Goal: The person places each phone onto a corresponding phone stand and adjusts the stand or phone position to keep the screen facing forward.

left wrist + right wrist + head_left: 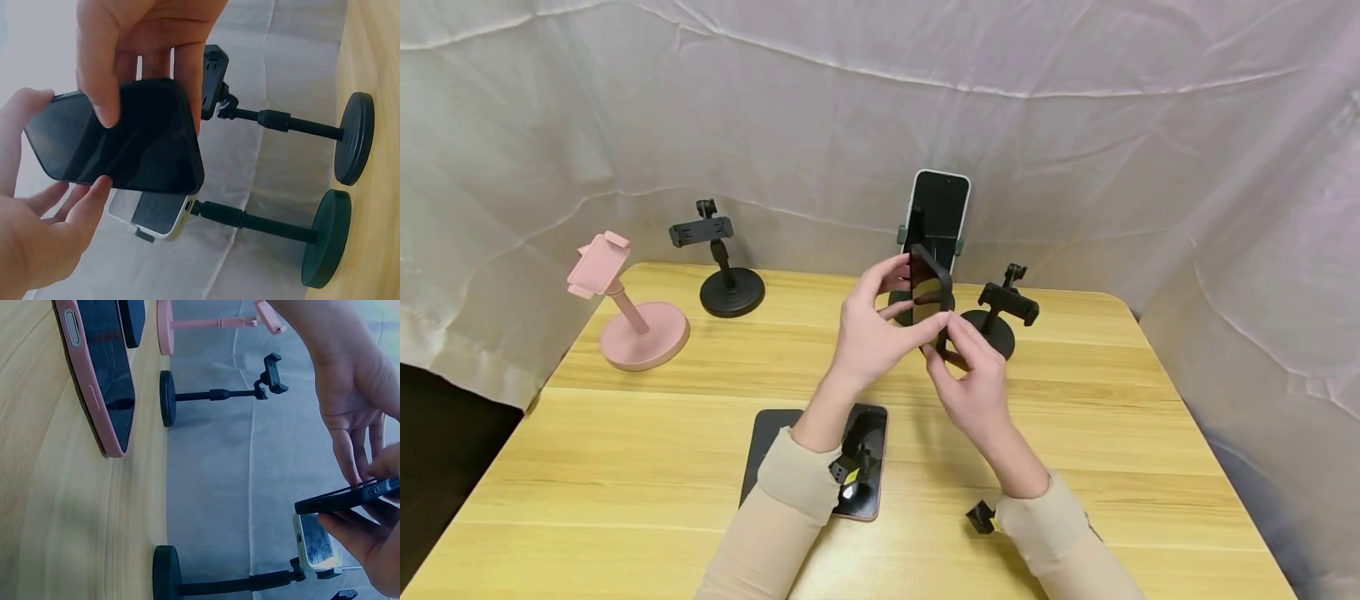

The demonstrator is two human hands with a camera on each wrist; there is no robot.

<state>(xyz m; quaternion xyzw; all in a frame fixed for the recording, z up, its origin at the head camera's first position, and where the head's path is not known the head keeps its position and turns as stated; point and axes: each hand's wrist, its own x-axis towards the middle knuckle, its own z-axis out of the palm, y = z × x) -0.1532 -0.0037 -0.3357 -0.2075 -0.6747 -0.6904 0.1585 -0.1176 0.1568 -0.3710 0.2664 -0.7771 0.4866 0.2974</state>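
A black phone (927,287) is raised off the table between my two hands, its screen tilted to the left. My left hand (880,329) holds it with the thumb on the screen and fingers behind, as the left wrist view shows. With thumb and fingertips, my right hand (973,379) pinches its long edges at the other end. Just behind it, a white-edged phone (942,200) leans upright in a dark green stand (328,240). Beneath my left forearm lie a pink-edged phone (868,492) and another dark phone (767,429), both partly covered.
A pink phone stand (643,337) is at the left, with a black stand (732,292) beside it at the back. Another black stand (996,333) is right of the green one, near my right hand. Pale cloth (775,125) hangs behind the wooden table (1112,417).
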